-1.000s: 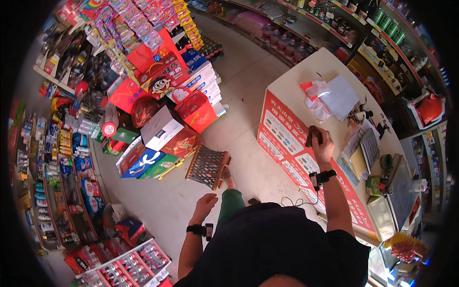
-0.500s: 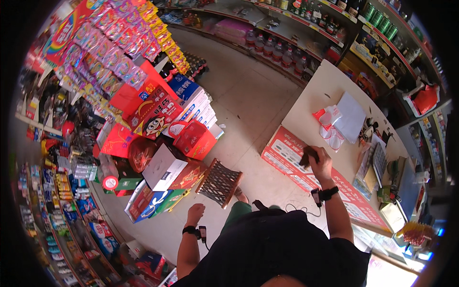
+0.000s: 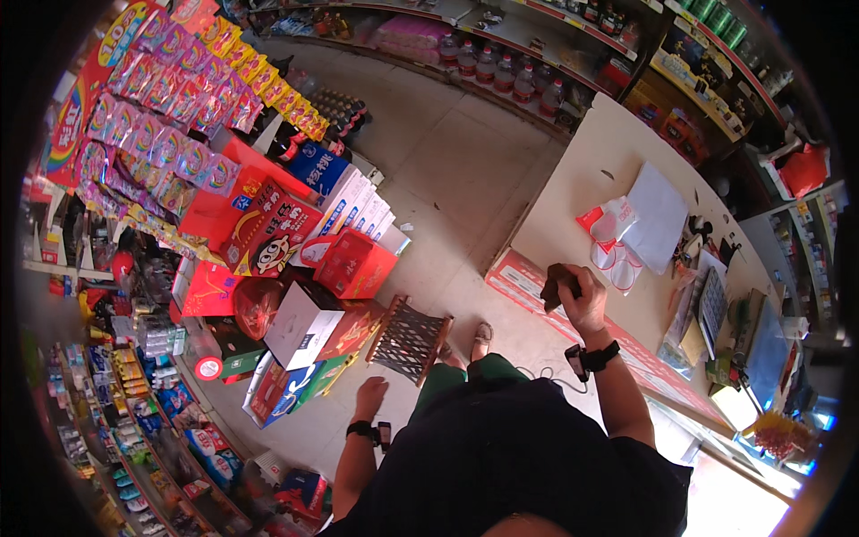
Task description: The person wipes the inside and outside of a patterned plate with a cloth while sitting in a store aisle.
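To my left, strips of shiny pink and purple snack packets (image 3: 152,134) hang in rows, with a band of yellow packets (image 3: 268,85) running along above them. Below them stand red cartons (image 3: 268,233) with a cartoon face, a blue carton (image 3: 318,170) and a row of white boxes (image 3: 362,210). A smaller red box (image 3: 356,264) sits near a white box (image 3: 302,324), which rests on a blue and green carton (image 3: 291,389). A red and white banner (image 3: 528,282) covers the front of the bench (image 3: 582,179). On the bench lie red and white plastic bags (image 3: 613,237) and a white sheet (image 3: 658,215). A screen (image 3: 769,353) stands at its far right end.
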`<move>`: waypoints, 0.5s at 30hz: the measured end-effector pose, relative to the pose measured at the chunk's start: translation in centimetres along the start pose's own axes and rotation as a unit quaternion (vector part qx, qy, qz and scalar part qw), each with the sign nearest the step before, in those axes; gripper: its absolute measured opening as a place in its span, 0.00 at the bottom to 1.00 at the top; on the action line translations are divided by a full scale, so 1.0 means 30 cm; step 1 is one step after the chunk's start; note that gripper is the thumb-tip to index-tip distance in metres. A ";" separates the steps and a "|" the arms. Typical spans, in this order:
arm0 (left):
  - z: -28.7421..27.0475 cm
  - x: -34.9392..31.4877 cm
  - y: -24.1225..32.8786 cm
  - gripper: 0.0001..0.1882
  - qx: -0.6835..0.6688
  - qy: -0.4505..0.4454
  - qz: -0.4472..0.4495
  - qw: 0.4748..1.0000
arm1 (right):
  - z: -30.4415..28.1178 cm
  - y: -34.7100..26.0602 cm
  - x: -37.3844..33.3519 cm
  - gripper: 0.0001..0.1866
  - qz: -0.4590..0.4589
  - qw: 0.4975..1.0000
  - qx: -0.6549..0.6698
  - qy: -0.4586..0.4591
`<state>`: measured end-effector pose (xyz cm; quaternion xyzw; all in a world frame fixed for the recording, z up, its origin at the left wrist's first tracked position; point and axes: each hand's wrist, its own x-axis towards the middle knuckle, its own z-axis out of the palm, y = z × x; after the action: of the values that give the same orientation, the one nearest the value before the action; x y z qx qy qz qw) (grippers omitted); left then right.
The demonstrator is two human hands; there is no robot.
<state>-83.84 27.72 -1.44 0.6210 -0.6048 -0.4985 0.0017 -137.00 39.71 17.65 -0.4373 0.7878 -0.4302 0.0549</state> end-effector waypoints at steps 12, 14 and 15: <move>0.068 0.080 0.265 0.20 0.046 -0.051 0.006 0.998 | -0.038 0.012 0.033 0.16 -0.010 1.000 0.012 -0.003; 0.067 0.108 0.265 0.20 0.043 -0.050 0.008 0.998 | -0.038 0.014 0.031 0.16 -0.012 1.000 0.017 -0.003; 0.066 0.125 0.269 0.19 0.046 -0.049 0.015 0.998 | -0.035 0.015 0.028 0.16 -0.012 1.000 0.014 -0.002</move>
<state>-91.99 23.91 0.13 0.5860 -0.6358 -0.4999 -0.0495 -138.31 39.87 18.23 -0.4467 0.7763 -0.4412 0.0570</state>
